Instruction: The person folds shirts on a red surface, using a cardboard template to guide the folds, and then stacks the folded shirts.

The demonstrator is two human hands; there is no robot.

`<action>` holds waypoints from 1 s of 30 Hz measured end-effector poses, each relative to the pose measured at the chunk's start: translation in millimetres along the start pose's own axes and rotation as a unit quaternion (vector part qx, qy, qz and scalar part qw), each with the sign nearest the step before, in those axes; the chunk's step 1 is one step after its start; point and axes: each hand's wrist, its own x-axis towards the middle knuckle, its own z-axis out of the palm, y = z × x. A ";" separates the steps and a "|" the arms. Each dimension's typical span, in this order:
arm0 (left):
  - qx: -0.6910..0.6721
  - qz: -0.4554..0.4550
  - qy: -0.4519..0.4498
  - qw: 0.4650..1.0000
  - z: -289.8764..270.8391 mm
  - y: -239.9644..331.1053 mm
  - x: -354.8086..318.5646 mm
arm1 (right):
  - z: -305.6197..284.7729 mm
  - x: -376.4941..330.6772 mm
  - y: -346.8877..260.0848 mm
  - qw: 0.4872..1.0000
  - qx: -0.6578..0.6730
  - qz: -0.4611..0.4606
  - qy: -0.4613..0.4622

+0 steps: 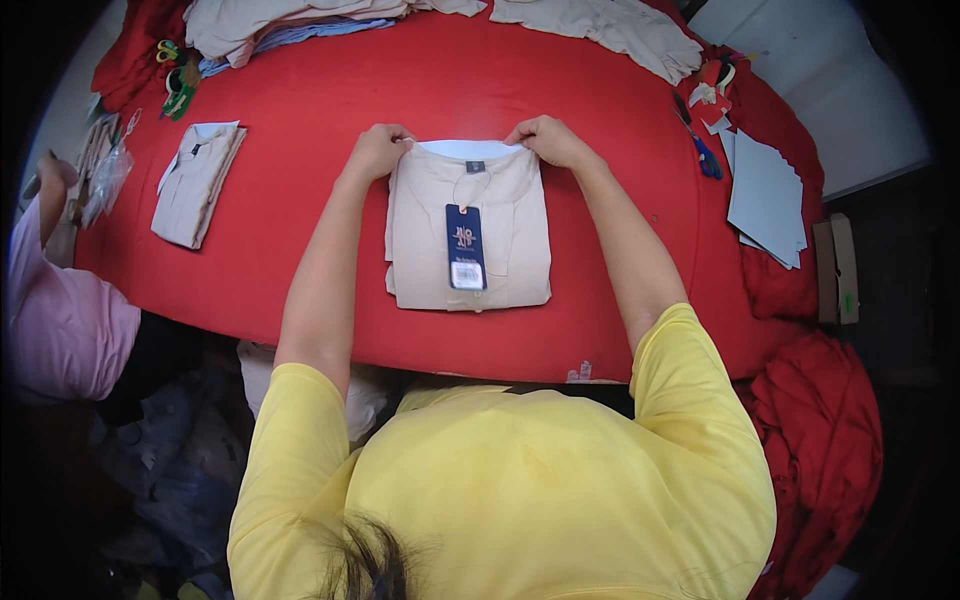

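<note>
A folded cream shirt (420, 250) lies flat in front of me on the red-covered table (310, 150). A dark blue hang tag (466, 245) rests on its front, strung from near the collar. White card (470, 149) shows inside the neckline. My left hand (382, 150) pinches the shirt's far left corner, by the shoulder. At the far right corner, my right hand (550, 142) grips the shirt the same way. Both hands are closed, fingertips on the top edge.
Another folded shirt (195, 190) lies to the left. Blue-handled scissors (708, 160) and a stack of white cards (765, 200) are at the right. More cream garments (610, 30) lie along the far side. A person in pink (75, 330) is at the left edge.
</note>
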 end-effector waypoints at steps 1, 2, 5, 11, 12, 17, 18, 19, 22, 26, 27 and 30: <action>-0.009 0.000 0.011 1.000 2.5 -0.8 0.6 | 4.8 2.9 4.1 0.999 0.035 0.019 0.014; -0.017 0.002 0.021 1.000 3.7 -1.2 1.6 | 6.4 3.7 9.4 0.996 0.087 0.019 0.021; 0.003 0.037 0.042 0.998 9.5 -13.0 3.0 | 9.0 -5.0 15.9 0.979 0.201 0.015 0.025; 0.040 0.049 0.214 0.975 12.6 -0.3 -32.1 | 31.0 -31.2 0.2 0.956 -0.108 -0.043 0.270; 0.044 0.016 0.236 0.971 4.2 7.9 -56.9 | 33.1 -42.9 -12.2 0.958 -0.113 -0.026 0.264; -0.106 -0.119 -0.019 0.987 13.7 -4.1 -153.1 | 82.9 -99.3 -82.4 0.963 -0.122 -0.074 0.229; -0.196 -0.105 0.014 0.975 31.0 -14.4 -159.7 | 97.8 -97.7 -94.2 0.962 -0.111 -0.082 0.237; -0.288 -0.088 0.043 0.953 38.1 -14.4 -161.3 | 103.1 -97.0 -99.4 0.960 -0.103 -0.086 0.246; -0.403 -0.132 0.020 0.905 34.7 -12.2 -160.5 | 99.3 -92.0 -98.6 0.980 -0.001 -0.007 0.199; -0.210 -0.151 -0.052 0.965 20.3 -16.8 -151.1 | 78.0 -95.7 -86.0 0.984 -0.093 0.022 0.151; -0.113 -0.128 -0.011 0.985 11.9 -6.7 -148.3 | 72.4 -96.8 -81.8 0.981 -0.079 0.047 0.172; -0.036 -0.106 0.047 0.993 3.4 -0.3 -124.2 | 52.5 -98.9 -66.4 0.965 -0.033 0.117 0.232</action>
